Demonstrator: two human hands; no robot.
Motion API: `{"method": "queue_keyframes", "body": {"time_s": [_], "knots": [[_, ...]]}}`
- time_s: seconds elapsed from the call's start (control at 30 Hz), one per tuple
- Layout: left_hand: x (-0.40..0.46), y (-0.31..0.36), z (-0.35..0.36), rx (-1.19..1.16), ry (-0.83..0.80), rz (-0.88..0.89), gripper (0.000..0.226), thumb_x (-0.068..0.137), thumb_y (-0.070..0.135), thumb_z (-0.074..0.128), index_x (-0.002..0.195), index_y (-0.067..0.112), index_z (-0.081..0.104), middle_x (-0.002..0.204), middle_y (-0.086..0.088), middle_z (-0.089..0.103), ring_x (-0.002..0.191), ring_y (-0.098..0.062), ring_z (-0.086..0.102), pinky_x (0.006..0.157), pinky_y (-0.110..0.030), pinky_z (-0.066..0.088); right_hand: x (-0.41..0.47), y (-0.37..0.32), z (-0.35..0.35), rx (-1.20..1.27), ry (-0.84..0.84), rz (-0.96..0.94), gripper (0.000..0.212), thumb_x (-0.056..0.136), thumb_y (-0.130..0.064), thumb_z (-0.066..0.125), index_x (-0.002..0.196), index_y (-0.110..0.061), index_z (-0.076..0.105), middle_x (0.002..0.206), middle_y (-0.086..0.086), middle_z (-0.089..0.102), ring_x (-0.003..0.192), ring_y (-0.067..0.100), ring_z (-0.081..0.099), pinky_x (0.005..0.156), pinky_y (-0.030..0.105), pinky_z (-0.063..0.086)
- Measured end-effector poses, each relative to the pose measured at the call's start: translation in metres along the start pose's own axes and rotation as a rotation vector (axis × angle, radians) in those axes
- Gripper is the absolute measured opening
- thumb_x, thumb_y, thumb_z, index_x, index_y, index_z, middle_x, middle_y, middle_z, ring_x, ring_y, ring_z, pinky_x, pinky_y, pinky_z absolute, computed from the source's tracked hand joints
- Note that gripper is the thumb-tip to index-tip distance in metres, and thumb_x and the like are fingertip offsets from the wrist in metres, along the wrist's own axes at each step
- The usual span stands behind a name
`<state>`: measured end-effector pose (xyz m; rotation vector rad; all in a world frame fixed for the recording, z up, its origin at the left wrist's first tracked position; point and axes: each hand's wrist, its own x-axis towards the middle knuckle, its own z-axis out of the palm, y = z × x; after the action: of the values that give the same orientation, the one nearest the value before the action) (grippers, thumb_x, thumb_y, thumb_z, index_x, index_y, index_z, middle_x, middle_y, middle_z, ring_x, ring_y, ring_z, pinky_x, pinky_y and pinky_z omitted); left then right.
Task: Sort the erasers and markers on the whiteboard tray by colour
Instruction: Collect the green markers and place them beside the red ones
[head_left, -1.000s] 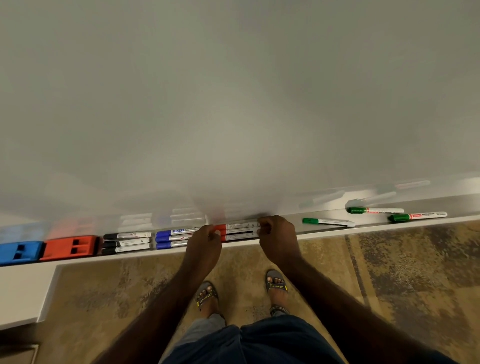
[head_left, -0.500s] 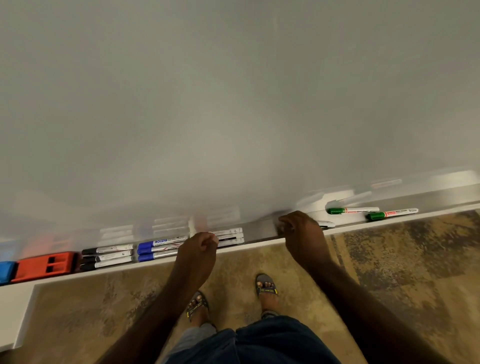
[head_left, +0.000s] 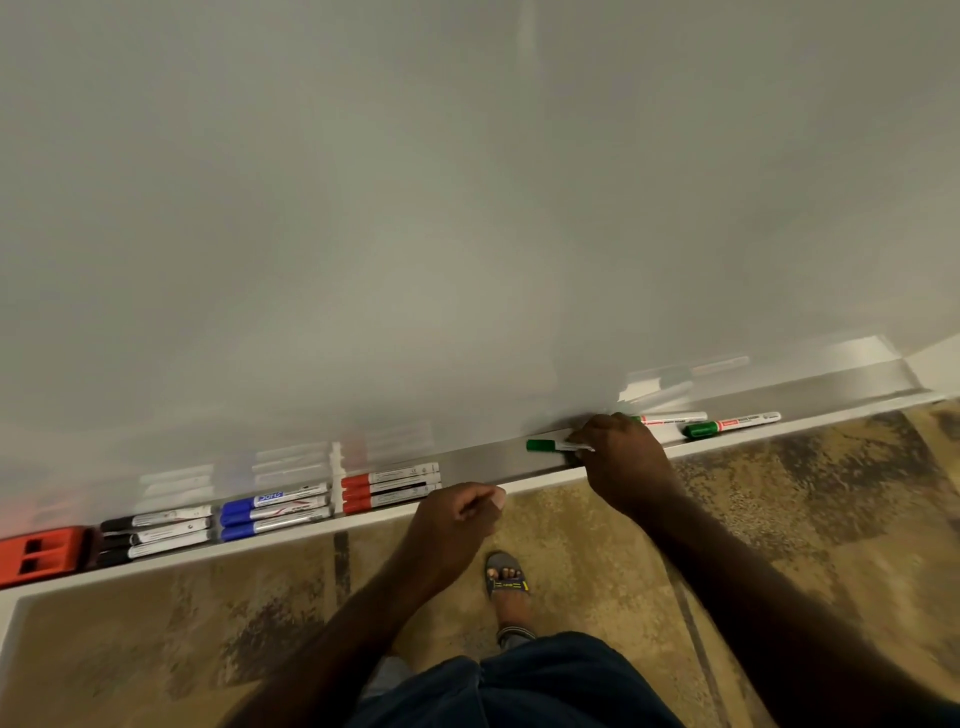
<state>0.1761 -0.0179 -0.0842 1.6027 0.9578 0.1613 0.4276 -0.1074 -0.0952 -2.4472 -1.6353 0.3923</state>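
Gripping a green marker on the tray with right hand; curling left hand around nothing, just off the tray edge.

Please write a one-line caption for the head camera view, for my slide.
Right hand grips a green marker on the whiteboard tray, beside sorted red markers.
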Motion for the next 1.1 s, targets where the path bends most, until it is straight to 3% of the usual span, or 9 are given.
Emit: {"method": "queue_keyframes", "body": {"time_s": [0.17,0.27,0.33,0.43,0.53,0.6,0.77,0.9,1.1], "knots": [[0.009,0.012,0.026,-0.169,-0.01,-0.088,0.026,0.099,0.036,0.061,0.113,0.02,0.074,0.098,-0.003,0.078,0.093,-0.017,0.075,0.081,-0.028,0.062,-0.01,-0.008,-0.006,0.131,0.072,-0.077,0.023,0.088,-0.018,0.069,0.109,-0.021,0.078,0.102,0.001,0.074,0.088,0.023,0.062,0.08,0.036,0.052],[0.013,0.021,0.041,-0.326,-0.029,-0.15,0.02,0.096,0.045,0.061,0.104,0.035,0.075,0.097,0.006,0.079,0.096,-0.009,0.075,0.08,-0.023,0.06,-0.025,-0.024,-0.011,0.245,0.121,-0.136,0.019,0.089,-0.019,0.07,0.106,-0.023,0.077,0.097,-0.004,0.073,0.087,0.016,0.061,0.077,0.032,0.05],[0.017,0.027,0.052,-0.495,-0.04,-0.226,0.022,0.097,0.045,0.059,0.106,0.031,0.074,0.105,0.001,0.079,0.102,-0.014,0.074,0.087,-0.03,0.06,-0.036,-0.034,-0.015,0.27,0.131,-0.166,0.017,0.09,-0.022,0.069,0.106,-0.027,0.075,0.096,-0.007,0.071,0.086,0.01,0.058,0.075,0.028,0.048],[0.02,0.028,0.062,-0.686,-0.067,-0.281,0.04,0.101,0.041,0.051,0.123,0.01,0.064,0.118,-0.013,0.075,0.113,-0.027,0.071,0.099,-0.045,0.055,-0.05,-0.044,-0.017,0.309,0.123,-0.19,0.016,0.093,-0.025,0.062,0.106,-0.031,0.068,0.095,-0.009,0.068,0.084,0.006,0.054,0.072,0.022,0.045],[0.019,0.027,0.065,-0.78,-0.079,-0.267,0.042,0.101,0.037,0.05,0.128,0.006,0.06,0.123,-0.018,0.072,0.118,-0.033,0.068,0.104,-0.051,0.051,-0.057,-0.041,-0.017,0.377,0.089,-0.164,0.019,0.095,-0.032,0.061,0.113,-0.034,0.066,0.1,-0.012,0.066,0.089,0.002,0.052,0.076,0.015,0.041],[0.02,0.026,0.066,-0.794,-0.076,-0.269,0.04,0.104,0.034,0.048,0.128,0.005,0.06,0.123,-0.019,0.072,0.117,-0.034,0.069,0.104,-0.052,0.051,-0.056,-0.029,-0.017,0.38,0.1,-0.132,0.017,0.094,-0.033,0.065,0.111,-0.033,0.07,0.103,-0.014,0.067,0.091,0.0,0.053,0.077,0.017,0.046],[0.02,0.029,0.063,-0.765,-0.089,-0.272,0.04,0.108,0.029,0.04,0.133,0.002,0.055,0.123,-0.016,0.073,0.117,-0.029,0.069,0.099,-0.043,0.056,-0.038,0.023,-0.021,0.265,0.235,0.007,0.02,0.087,-0.019,0.075,0.105,-0.026,0.078,0.107,-0.008,0.074,0.099,0.012,0.062,0.088,0.023,0.046],[0.017,0.03,0.06,-0.749,-0.093,-0.281,0.04,0.109,0.028,0.038,0.134,0.002,0.054,0.124,-0.016,0.073,0.118,-0.029,0.069,0.1,-0.044,0.055,-0.019,0.061,-0.022,0.035,0.24,0.06,0.027,0.076,-0.001,0.073,0.096,-0.018,0.078,0.098,0.001,0.077,0.084,0.026,0.064,0.075,0.035,0.054],[0.016,0.035,0.06,-0.75,-0.077,-0.292,0.039,0.109,0.024,0.037,0.133,-0.001,0.054,0.124,-0.02,0.071,0.116,-0.031,0.069,0.105,-0.049,0.051,-0.01,0.085,-0.015,-0.162,0.131,0.127,0.02,0.08,-0.01,0.06,0.09,-0.017,0.076,0.095,0.003,0.075,0.086,0.032,0.059,0.073,0.041,0.049]]}}
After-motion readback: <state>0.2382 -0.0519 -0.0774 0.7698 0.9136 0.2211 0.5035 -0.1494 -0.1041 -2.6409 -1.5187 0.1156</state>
